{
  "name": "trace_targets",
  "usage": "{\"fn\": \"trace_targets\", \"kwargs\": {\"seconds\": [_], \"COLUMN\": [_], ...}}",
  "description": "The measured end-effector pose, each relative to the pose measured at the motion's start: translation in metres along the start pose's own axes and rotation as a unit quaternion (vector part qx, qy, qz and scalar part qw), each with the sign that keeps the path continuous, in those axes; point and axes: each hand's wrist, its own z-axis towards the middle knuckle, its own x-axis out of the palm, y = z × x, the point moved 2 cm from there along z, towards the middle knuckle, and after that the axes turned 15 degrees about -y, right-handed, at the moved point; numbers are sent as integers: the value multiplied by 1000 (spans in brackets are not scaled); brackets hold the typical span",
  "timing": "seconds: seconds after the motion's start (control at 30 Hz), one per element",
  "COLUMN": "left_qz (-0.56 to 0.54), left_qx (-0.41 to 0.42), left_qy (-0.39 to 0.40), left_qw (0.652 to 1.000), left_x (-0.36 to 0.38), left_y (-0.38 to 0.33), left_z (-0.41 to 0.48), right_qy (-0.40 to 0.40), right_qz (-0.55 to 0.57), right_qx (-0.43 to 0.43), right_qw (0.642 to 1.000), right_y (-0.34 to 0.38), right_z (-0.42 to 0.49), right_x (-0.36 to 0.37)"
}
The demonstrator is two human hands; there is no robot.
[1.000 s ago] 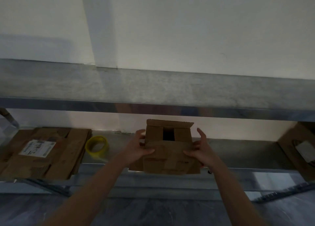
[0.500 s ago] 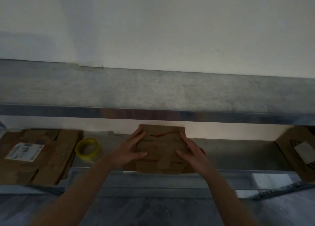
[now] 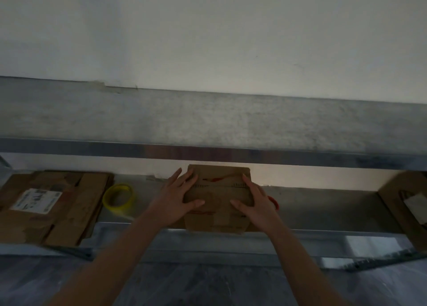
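Both hands (image 3: 176, 201) (image 3: 256, 204) flat on cardboard box (image 3: 219, 191)

cardboard box (image 3: 218, 204): brown; red mark near its top; dark dotted line across
tape roll (image 3: 118, 196): yellow; translucent
flattened cartons (image 3: 69, 204): brown; white label with dark print
shelf (image 3: 323, 204): grey metal
wall (image 3: 208, 40): off-white
handle (image 3: 275, 203) at the box's right edge: red

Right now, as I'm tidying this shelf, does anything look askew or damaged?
The cardboard box pressed flat under the left hand and right hand seems to overhang the front edge of the shelf. Beneath its right side something red pokes out, mostly hidden. The cardboard stack at left looks ragged and torn.
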Motion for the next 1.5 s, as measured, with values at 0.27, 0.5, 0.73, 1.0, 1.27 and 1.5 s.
{"fn": "trace_targets", "kwargs": {"seconds": [0.27, 0.5, 0.73, 1.0, 1.27, 1.5], "left_qz": [108, 230, 263, 242, 192, 154], "left_qx": [64, 92, 92, 102, 119, 140], "left_qy": [-39, -88, -100, 7, 76, 35], "left_qw": [991, 965, 955, 965, 971, 977], "left_x": [-17, -63, -99, -61, -25, -23], "left_y": [-17, 14, 110, 213, 259, 267], "left_z": [-10, -30, -100, -102, -78, -64], "right_qy": [-91, -91, -27, 76, -10, -107], "right_qz": [-255, -275, -281, -326, -282, -245], "right_qx": [-201, -357, -434, -221, -114, -96], "right_qw": [941, 888, 856, 916, 953, 959], "right_y": [35, 103, 154, 119, 119, 123], "right_z": [-19, -42, -88, -74, -61, -64], "right_x": [-15, 17, 143, 269, 311, 320]}}
